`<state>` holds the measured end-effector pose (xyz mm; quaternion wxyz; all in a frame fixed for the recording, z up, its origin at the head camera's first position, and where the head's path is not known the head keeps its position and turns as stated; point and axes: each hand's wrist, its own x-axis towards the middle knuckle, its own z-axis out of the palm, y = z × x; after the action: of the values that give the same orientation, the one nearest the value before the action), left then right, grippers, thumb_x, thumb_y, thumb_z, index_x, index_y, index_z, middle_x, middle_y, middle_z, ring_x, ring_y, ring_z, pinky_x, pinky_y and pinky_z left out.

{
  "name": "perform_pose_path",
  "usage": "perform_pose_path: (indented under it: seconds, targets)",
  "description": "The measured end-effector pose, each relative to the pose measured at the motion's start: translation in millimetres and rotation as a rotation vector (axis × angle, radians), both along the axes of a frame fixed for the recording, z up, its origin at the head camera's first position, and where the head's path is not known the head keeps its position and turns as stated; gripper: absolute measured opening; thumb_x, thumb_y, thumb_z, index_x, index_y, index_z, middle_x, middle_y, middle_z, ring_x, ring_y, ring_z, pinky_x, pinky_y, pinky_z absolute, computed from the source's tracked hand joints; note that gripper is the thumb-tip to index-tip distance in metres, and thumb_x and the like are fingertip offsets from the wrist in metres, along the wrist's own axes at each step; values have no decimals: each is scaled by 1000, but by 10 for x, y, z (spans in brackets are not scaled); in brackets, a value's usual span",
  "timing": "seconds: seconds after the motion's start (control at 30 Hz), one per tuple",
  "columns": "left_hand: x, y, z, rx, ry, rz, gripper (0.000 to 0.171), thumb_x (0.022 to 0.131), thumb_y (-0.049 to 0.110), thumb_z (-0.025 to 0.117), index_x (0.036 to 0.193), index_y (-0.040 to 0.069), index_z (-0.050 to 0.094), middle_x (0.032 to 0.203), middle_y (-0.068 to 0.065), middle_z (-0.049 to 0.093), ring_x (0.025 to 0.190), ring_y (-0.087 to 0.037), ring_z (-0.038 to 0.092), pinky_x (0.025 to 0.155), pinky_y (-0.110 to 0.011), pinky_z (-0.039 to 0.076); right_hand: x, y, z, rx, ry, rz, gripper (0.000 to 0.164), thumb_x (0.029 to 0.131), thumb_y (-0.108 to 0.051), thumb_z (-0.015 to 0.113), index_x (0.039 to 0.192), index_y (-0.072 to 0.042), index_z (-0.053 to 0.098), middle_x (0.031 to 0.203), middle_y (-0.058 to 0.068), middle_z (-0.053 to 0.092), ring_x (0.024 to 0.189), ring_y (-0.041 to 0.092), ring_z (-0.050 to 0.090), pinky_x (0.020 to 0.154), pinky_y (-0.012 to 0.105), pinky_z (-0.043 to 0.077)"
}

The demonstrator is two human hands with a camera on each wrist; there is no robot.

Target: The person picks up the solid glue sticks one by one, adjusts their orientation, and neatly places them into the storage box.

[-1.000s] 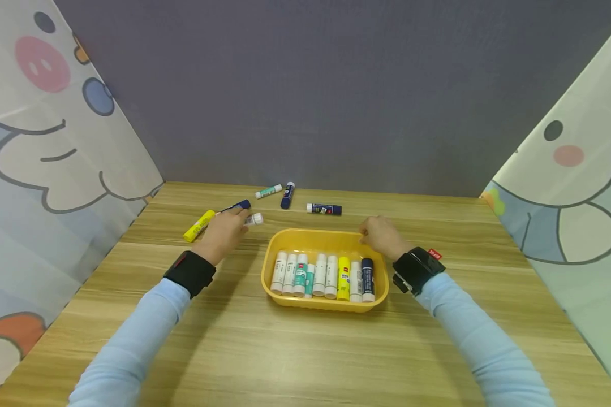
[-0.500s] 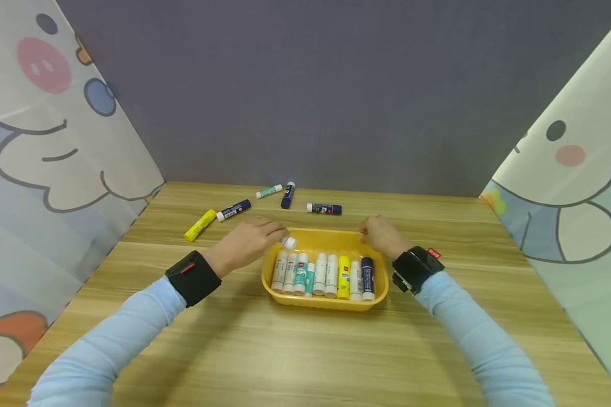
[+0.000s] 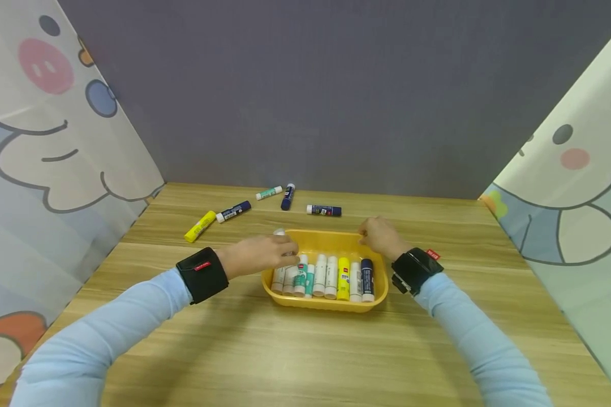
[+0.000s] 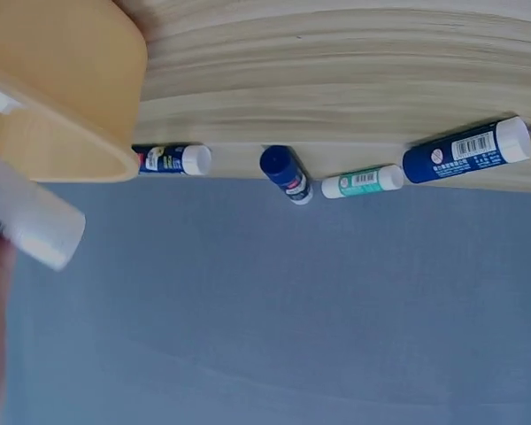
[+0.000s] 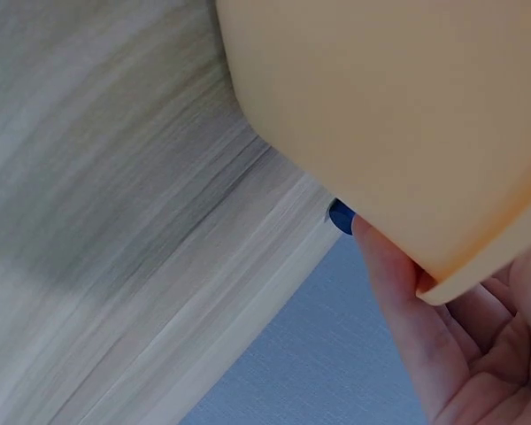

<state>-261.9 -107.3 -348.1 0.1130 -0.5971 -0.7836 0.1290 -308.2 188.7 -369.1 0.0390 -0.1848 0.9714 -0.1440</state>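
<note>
My left hand (image 3: 257,254) is over the left end of a yellow plastic basket (image 3: 326,241). It grips a white glue stick (image 4: 40,221), whose end points out past the fingers in the left wrist view. In the basket lies a row of several glue sticks, among them a yellow glue stick (image 3: 343,279) and a dark blue glue stick (image 3: 368,280). The hand hides the row's left part. At the far right corner my right hand (image 3: 384,237) pinches the rim, its thumb and fingers on either side of the basket wall (image 5: 380,124).
Behind the basket lie a navy glue stick (image 3: 324,210), another navy one standing out lengthwise, and a small teal glue stick (image 3: 269,193). Farther left are a blue-and-white glue stick (image 3: 233,211) and a yellow one. A grey panel (image 3: 305,102) rises at the table's back.
My left hand has carried the white glue stick from the table's left side rightward to above the basket's left end. My right hand has stayed on the rim.
</note>
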Motion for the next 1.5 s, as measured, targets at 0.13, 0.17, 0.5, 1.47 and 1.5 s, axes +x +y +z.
perform_pose_path:
  seconds: [0.13,0.17,0.5,1.47,1.5]
  targets:
    - [27,36,-24,-97,-53,5,44,79,2,68,120,15,58,117,-3,57,105,-16,55,88,-26,48,5,-3,-8,-12,-1,0,44,80,-6,68,53,-15,34,51,-4,29,49,11,31,51,22,24]
    - [31,43,-31,-119,-48,1,45,79,3,68,121,16,58,119,-2,56,107,-16,55,89,-26,48,5,-3,-10,-12,1,1,45,79,-6,68,53,-15,33,51,-4,28,49,11,31,51,22,24]
    - [57,75,-94,-251,42,-29,44,78,9,70,119,21,59,123,1,56,114,-15,52,96,-27,43,-2,2,-16,-16,16,7,46,79,-6,68,53,-15,31,51,-4,25,49,10,28,51,22,22]
    - [34,123,-123,-270,-69,104,25,75,9,71,97,22,70,97,3,62,83,-12,54,77,-21,47,22,-12,21,5,35,2,44,79,-6,68,52,-14,34,51,-4,27,50,12,31,53,23,23]
    - [32,121,-124,-267,-70,105,25,75,9,71,97,21,70,97,3,62,83,-12,54,76,-21,47,22,-10,19,6,36,4,44,79,-6,68,52,-14,34,51,-4,27,50,12,31,53,23,23]
